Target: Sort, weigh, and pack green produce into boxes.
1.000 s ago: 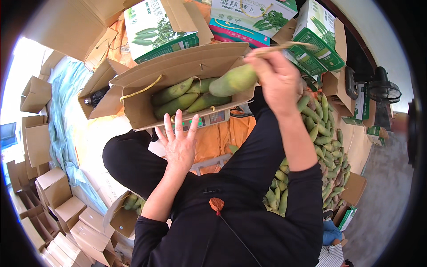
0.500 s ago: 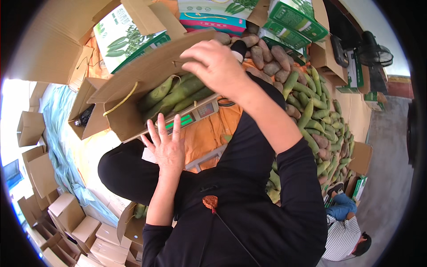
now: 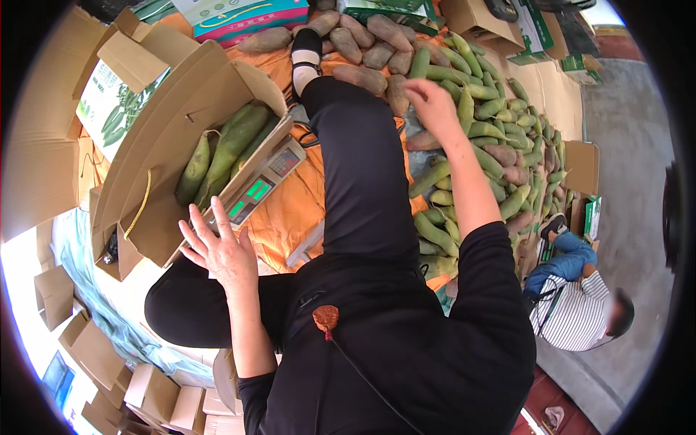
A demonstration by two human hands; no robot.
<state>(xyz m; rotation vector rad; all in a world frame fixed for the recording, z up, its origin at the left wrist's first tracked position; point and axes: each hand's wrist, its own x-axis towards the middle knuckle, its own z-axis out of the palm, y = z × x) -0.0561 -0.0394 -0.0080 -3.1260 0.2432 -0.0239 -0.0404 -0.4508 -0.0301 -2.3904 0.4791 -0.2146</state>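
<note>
Several long green radishes point(image 3: 230, 145) lie in an opened cardboard box point(image 3: 156, 210) at the left, which has a yellow cord handle. The box rests on a digital scale point(image 3: 279, 161) with lit green displays. Near its front edge, my left hand point(image 3: 226, 254) is open with fingers spread, holding nothing. My right hand point(image 3: 438, 112) is over the pile at the right, fingers loosely curved, close to the lower end of a green radish point(image 3: 419, 64). Whether it touches that radish is unclear. More green radishes point(image 3: 435, 235) lie below that forearm.
Reddish-brown roots point(image 3: 362, 78) lie beyond my outstretched leg, on an orange sheet point(image 3: 279, 235). Printed boxes point(image 3: 250, 22) stand at the back. Open cartons point(image 3: 94, 355) and blue plastic sheeting point(image 3: 101, 290) are at the left. Another person point(image 3: 573, 304) sits at the lower right.
My right hand has moved from above the box rightward to the radish pile. My left hand stays spread by the box front. The view has shifted to the right.
</note>
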